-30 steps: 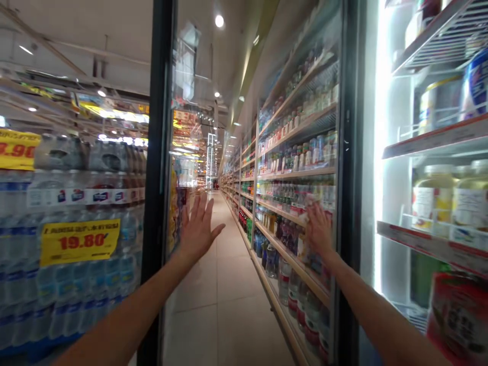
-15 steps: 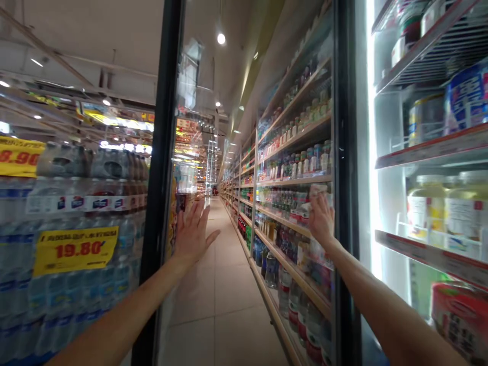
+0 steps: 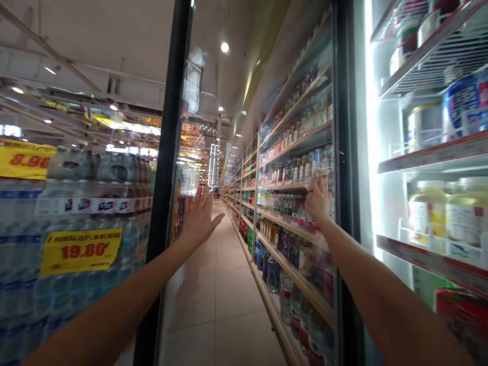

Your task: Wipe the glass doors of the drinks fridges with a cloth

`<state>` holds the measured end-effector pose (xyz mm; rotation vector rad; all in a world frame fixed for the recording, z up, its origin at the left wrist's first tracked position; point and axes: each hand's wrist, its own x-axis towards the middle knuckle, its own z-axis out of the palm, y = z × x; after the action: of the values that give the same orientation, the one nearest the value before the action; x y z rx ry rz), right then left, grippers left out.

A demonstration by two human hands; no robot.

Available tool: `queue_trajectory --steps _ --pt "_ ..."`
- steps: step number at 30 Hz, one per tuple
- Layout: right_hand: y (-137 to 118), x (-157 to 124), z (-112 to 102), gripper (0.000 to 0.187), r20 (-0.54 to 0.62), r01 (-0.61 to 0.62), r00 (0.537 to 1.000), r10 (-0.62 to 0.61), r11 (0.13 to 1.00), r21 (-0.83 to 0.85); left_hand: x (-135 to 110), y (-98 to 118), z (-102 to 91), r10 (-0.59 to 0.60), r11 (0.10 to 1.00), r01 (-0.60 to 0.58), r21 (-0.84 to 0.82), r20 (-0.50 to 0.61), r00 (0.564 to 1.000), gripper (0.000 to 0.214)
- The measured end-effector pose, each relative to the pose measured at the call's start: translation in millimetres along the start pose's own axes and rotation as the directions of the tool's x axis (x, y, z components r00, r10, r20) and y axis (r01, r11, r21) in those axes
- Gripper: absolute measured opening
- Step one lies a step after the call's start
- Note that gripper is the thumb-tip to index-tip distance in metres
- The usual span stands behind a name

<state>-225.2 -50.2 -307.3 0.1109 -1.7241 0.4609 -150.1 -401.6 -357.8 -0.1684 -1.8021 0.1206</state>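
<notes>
A glass door (image 3: pixel 173 127) with a black frame stands swung open in front of me. Flat against its pane on the left side lies my left hand (image 3: pixel 199 216), fingers stretched out and thumb apart, holding nothing. Near the pane's right edge my right hand (image 3: pixel 319 198) presses a pale crumpled cloth (image 3: pixel 322 172) to the glass. The cloth shows just beyond the fingertips; the rest of it is hidden by the hand.
To the right is a lit cooler with wire shelves (image 3: pixel 434 162) bearing bottles (image 3: pixel 427 211) and cans. Stacked packs of water bottles (image 3: pixel 87 203) with yellow price signs (image 3: pixel 81 250) stand left. Through the glass show drink shelves and a tiled aisle (image 3: pixel 213 284).
My right hand has slid a little upward on the glass with the cloth. My left hand stays flat on the pane; the view has shifted slightly.
</notes>
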Motion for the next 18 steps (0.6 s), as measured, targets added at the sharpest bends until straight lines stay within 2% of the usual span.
queue_trajectory --steps 1,2,3,5,7,8,9,10,11,12,13,14,15,16,17,18 --pt "-5.0 10.7 -2.3 0.052 -0.017 -0.059 0.998 0.059 0.998 0.009 -0.4 1.9 0.5 -0.010 1.000 0.010 0.001 -0.001 1.000 0.065" --pt "-15.9 19.4 -2.9 0.052 -0.017 -0.063 0.998 0.064 0.998 0.017 -0.6 3.8 1.0 -0.020 1.000 0.020 0.002 -0.005 1.000 0.066" --pt "-32.6 24.7 -1.9 0.052 -0.004 -0.021 1.000 0.021 0.999 0.024 -0.5 5.1 1.4 -0.028 1.000 0.028 0.002 -0.010 1.000 0.066" --pt "-76.5 23.2 4.6 0.050 0.046 0.139 0.989 -0.141 0.989 0.048 -0.4 5.0 1.6 -0.025 1.000 0.024 -0.001 -0.015 1.000 0.066" --pt "-118.3 8.6 13.5 0.051 0.109 0.327 0.936 -0.335 0.941 0.086 -0.7 0.2 0.6 0.005 1.000 -0.005 0.001 -0.012 1.000 0.064" --pt "-131.8 -0.7 17.0 0.051 0.145 0.447 0.876 -0.460 0.887 0.113 -1.2 -3.5 -0.5 0.026 1.000 -0.025 0.005 -0.008 1.000 0.063" --pt "-138.0 -9.1 18.8 0.053 0.176 0.532 0.818 -0.548 0.836 0.132 -1.9 -7.6 -1.9 0.037 0.999 -0.037 0.013 -0.004 0.999 0.062" --pt "-136.4 -15.2 18.6 0.054 0.195 0.572 0.784 -0.589 0.808 0.142 -2.7 -11.7 -3.5 0.036 0.999 -0.036 0.024 -0.008 0.999 0.062" --pt "-127.6 -17.9 16.5 0.054 0.203 0.576 0.780 -0.592 0.806 0.137 -3.6 -15.2 -5.2 0.025 0.999 -0.025 0.035 -0.012 1.000 0.062" --pt "-113.6 -16.6 13.0 0.054 0.193 0.519 0.825 -0.532 0.847 0.116 -4.4 -17.8 -6.9 0.009 0.999 -0.008 0.043 -0.015 1.000 0.063" --pt "-97.0 -11.7 8.9 0.054 0.166 0.418 0.889 -0.427 0.904 0.088 -4.9 -19.5 -8.2 -0.008 0.999 0.009 0.046 -0.011 1.000 0.064" --pt "-80.9 -4.5 4.8 0.053 0.124 0.286 0.949 -0.291 0.956 0.059 -5.1 -20.0 -9.2 -0.023 0.999 0.023 0.046 -0.002 1.000 0.064" --pt "-68.1 3.4 1.5 0.052 0.078 0.143 0.986 -0.145 0.989 0.041 -5.1 -19.7 -9.8 -0.032 0.999 0.031 0.042 0.011 0.999 0.065" --pt "-60.8 9.9 -0.4 0.052 0.045 0.042 0.998 -0.043 0.999 0.032 -4.9 -18.9 -9.9 -0.041 0.998 0.040 0.038 0.019 0.999 0.065" --pt "-60.0 13.5 -0.6 0.052 0.030 -0.010 1.000 0.009 0.999 0.031 -4.6 -17.8 -9.6 -0.052 0.998 0.051 0.036 0.022 0.998 0.065" --pt "-65.9 13.2 1.2 0.052 0.034 -0.004 0.999 0.003 0.999 0.035 -4.3 -16.9 -9.1 -0.062 0.997 0.061 0.036 0.017 0.998 0.066"
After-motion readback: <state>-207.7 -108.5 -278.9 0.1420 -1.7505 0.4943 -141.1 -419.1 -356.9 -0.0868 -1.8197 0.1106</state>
